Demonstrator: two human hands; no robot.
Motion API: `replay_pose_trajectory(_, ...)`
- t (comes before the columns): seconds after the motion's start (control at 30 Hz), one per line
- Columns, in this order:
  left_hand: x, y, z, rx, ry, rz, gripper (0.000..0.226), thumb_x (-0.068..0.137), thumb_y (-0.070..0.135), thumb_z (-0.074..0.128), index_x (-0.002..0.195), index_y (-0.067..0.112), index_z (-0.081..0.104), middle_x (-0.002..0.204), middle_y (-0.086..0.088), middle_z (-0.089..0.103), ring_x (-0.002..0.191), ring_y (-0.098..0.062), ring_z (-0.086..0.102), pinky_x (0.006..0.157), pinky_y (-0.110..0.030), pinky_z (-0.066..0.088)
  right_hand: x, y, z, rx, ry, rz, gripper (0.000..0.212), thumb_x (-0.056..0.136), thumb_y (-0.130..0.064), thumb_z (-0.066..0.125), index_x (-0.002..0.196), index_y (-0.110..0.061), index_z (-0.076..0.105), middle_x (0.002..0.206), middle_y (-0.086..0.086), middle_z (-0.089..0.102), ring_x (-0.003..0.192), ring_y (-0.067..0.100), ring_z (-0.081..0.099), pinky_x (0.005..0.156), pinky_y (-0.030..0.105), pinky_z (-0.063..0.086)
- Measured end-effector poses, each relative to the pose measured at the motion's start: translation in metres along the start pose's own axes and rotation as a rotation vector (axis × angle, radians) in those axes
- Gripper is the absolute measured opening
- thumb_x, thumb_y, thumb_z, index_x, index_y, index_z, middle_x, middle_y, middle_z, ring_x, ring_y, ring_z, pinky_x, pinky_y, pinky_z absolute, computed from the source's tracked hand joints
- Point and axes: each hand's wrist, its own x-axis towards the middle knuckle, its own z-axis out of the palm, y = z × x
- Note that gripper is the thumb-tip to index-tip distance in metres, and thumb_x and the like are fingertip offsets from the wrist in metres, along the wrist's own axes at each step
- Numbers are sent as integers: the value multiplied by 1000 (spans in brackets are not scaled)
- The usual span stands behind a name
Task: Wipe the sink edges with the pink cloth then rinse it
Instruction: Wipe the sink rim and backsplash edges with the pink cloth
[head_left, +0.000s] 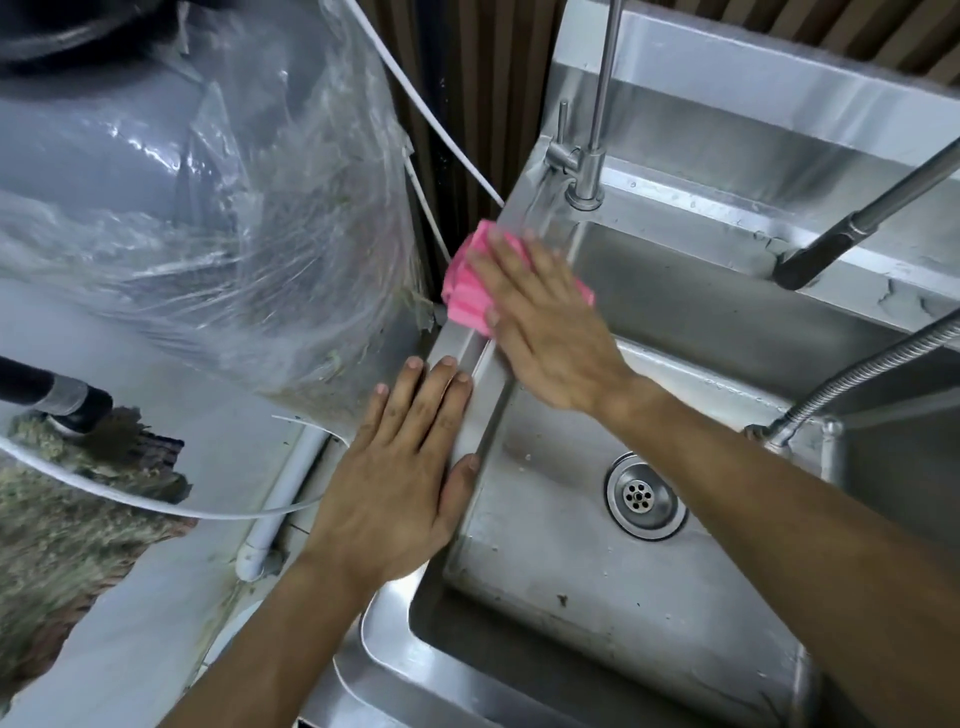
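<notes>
The right hand (550, 332) lies flat, fingers straight, pressing the pink cloth (470, 283) onto the left rim of the sink (467, 447), near the back corner beside the small tap (584, 156). The left hand (400, 467) rests open on the same rim, nearer the person. The cloth looks soft, light and bunched; palm pressure should suit it. Its long axis runs roughly across the rim.
</notes>
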Motion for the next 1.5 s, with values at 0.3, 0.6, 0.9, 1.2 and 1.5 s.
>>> replay_pose_trajectory(0.3, 75, 2, 0, 5, -38, 14, 69, 106, 47, 12, 164, 9, 13, 172, -7, 4, 159, -26, -4, 129, -46, 7, 66, 36, -18, -172, 29, 109, 61, 112, -42, 16, 165, -12, 14, 173, 11, -5, 159, 32, -13, 126, 41, -14)
replay_pose_trajectory(0.6, 77, 2, 1, -58, -30, -5, 64, 108, 45, 13, 164, 14, 12, 173, 0, 1, 159, -18, -8, 129, -44, 6, 52, 42, -19, 5, -44, -20, 53, 113, -34, 25, 165, -24, 19, 173, 0, 7, 160, 15, -2, 127, 28, -12)
replay_pose_trajectory(0.9, 77, 4, -5, -86, -66, -31, 65, 107, 48, 10, 165, 19, 6, 172, 5, -8, 157, -12, -17, 129, -41, 1, 110, 21, -16, -32, 11, 267, 58, 110, -31, 24, 165, -13, 16, 173, 10, 2, 160, 27, -3, 130, 40, -4)
replay_pose_trajectory(1.2, 77, 3, -1, -99, -25, -36, 64, 108, 43, 14, 164, 15, 7, 172, 2, -12, 157, -15, -17, 128, -40, 0, 96, 22, -14, 16, 22, 282, 57, 111, -31, 21, 165, -12, 13, 173, 9, 3, 160, 22, -4, 130, 36, -7)
replay_pose_trajectory(1.5, 77, 1, -2, -170, -42, -31, 61, 108, 43, 15, 163, 21, -2, 171, 10, -15, 156, -12, -20, 126, -37, -1, 49, 6, -5, 80, 80, 209, 56, 111, -31, 23, 165, -15, 15, 173, 5, 6, 160, 20, -2, 130, 37, -6)
